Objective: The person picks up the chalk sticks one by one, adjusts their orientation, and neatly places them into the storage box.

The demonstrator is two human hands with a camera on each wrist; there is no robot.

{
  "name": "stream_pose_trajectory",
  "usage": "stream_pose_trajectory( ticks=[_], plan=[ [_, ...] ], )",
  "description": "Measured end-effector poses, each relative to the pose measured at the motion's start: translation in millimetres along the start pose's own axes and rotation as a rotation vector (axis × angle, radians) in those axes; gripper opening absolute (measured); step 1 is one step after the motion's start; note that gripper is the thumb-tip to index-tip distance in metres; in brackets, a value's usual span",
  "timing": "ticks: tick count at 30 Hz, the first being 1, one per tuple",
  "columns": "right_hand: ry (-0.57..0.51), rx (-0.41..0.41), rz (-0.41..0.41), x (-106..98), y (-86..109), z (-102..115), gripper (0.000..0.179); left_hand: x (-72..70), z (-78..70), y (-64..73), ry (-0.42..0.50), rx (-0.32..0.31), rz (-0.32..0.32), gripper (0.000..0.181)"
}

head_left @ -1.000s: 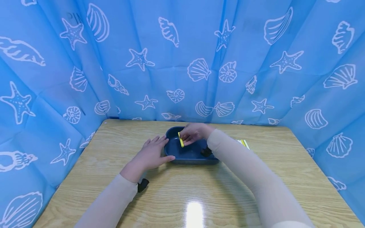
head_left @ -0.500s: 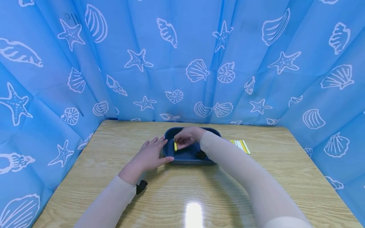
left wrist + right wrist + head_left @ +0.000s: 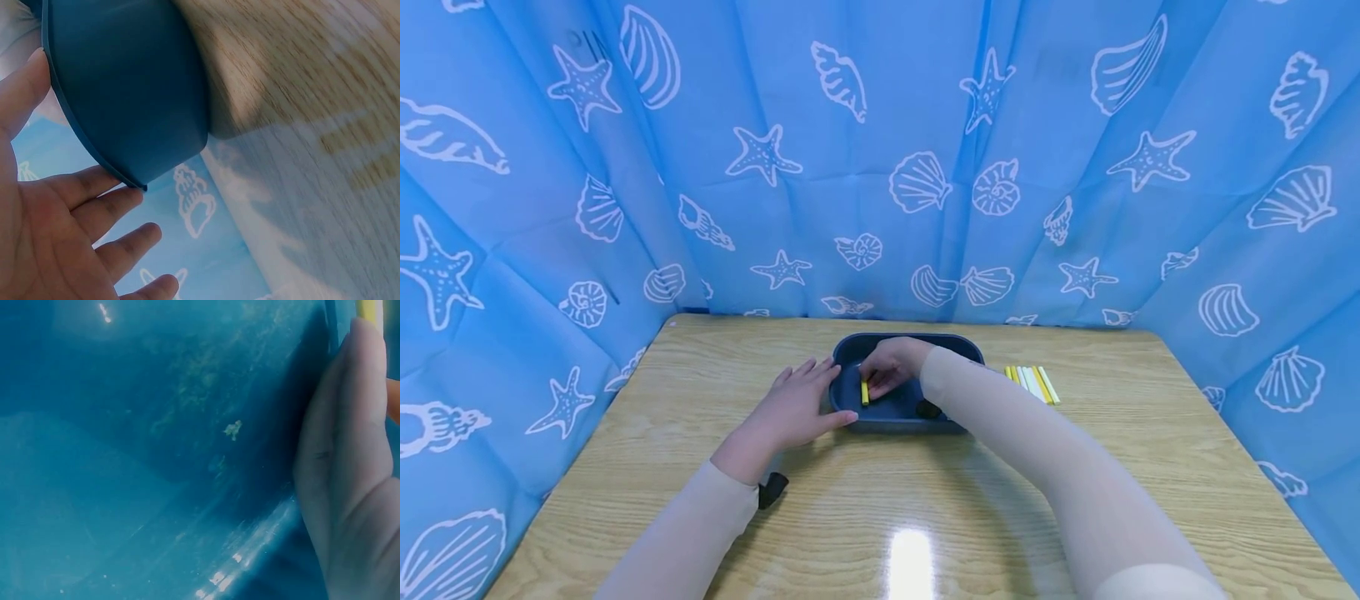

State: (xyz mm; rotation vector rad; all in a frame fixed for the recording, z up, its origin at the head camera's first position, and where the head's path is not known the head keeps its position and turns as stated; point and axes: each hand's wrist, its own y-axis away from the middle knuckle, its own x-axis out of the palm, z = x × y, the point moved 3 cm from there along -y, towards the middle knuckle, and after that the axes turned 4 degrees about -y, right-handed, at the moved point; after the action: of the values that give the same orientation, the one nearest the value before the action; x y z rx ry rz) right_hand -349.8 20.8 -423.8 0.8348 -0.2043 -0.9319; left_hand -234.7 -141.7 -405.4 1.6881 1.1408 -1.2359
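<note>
A dark blue plastic basin [image 3: 842,392] sits near the table's far edge. My right hand [image 3: 889,365] reaches down into it and pinches a stick of yellow chalk [image 3: 865,393] near its left end. In the right wrist view the chalk [image 3: 366,309] shows only at the top edge, beyond the fingers. My left hand [image 3: 797,404] rests with spread fingers at the basin's left corner. There, in the left wrist view, thumb and fingertips touch the rim [image 3: 81,140], the other fingers stretched out.
To the right of the basin several white and yellow chalk sticks [image 3: 1033,384] lie side by side on the wooden table [image 3: 715,375]. Pale crumbs [image 3: 232,430] dot the basin's floor. A blue shell-patterned curtain [image 3: 850,208] hangs behind and at both sides.
My right hand has moved slightly left and lower into the basin with the yellow chalk. The chalk row beside it has come into fuller view. My left hand stays at the corner.
</note>
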Motion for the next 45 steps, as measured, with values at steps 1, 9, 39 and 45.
stream_pose_trajectory(
  ticks=[1, 9, 39, 45],
  plan=[
    [0.007, -0.001, -0.01, 0.6, 0.8, 0.4, 0.016, -0.3, -0.1, 0.3, -0.001, 0.0, 0.001, 0.088],
    [0.075, -0.019, -0.068, 2.6, 2.0, 1.1, 0.016, -2.1, -1.7, 1.8, 0.001, -0.002, -0.004, 0.087],
    [0.011, -0.053, 0.033, -21.0, 34.6, 5.3, 0.037, -5.4, -3.8, 1.7, -0.001, 0.007, 0.008, 0.089],
    [-0.005, -0.088, 0.056, -28.5, 54.6, 5.7, 0.042, -4.1, -4.1, 1.7, 0.005, 0.001, 0.009, 0.088]
  ],
)
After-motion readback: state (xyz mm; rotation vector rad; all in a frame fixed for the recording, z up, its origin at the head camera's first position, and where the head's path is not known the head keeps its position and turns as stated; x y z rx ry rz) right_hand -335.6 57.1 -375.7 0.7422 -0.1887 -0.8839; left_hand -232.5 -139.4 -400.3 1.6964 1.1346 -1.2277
